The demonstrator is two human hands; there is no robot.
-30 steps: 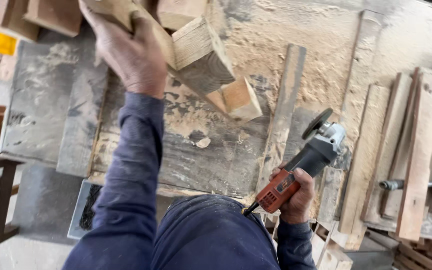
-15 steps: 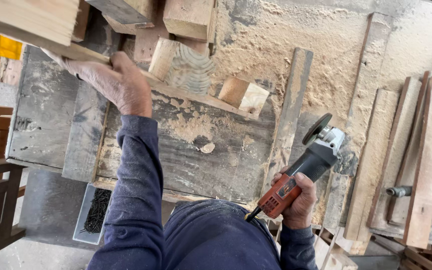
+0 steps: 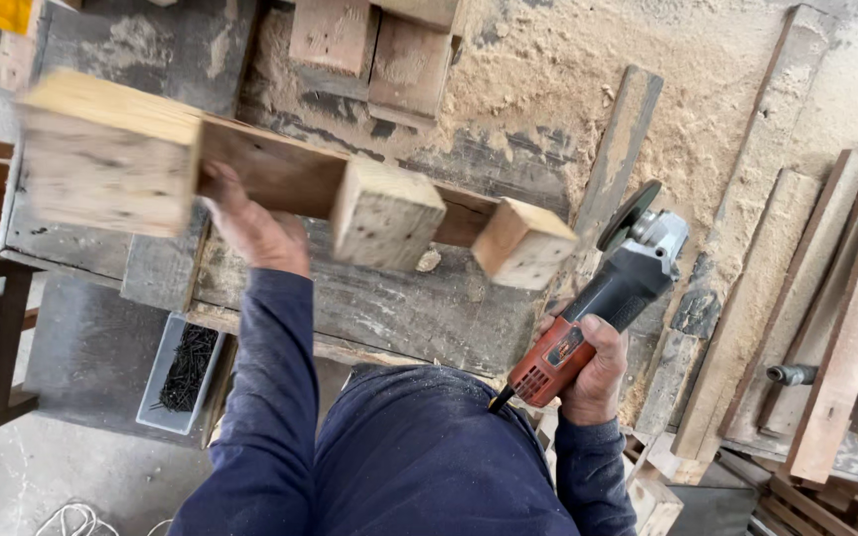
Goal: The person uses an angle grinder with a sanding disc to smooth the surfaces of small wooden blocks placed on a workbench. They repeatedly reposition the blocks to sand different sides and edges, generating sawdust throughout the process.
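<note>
The left hand [image 3: 250, 226] grips the plank with three blocks [image 3: 290, 189] — now swung lower, crosswise above the worktop's [image 3: 409, 308] near edge. The right hand [image 3: 588, 372] stays closed on the angle grinder [image 3: 603, 298] — unmoved at the sawdust-strewn right end.

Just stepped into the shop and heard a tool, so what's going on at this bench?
A person stands at a sawdust-covered workbench. The left hand grips a wooden piece, a board with three blocks fixed to it, and holds it above the bench. The right hand holds an angle grinder off to the side, its disc clear of the wood. A tray of nails sits below the bench edge.
</note>
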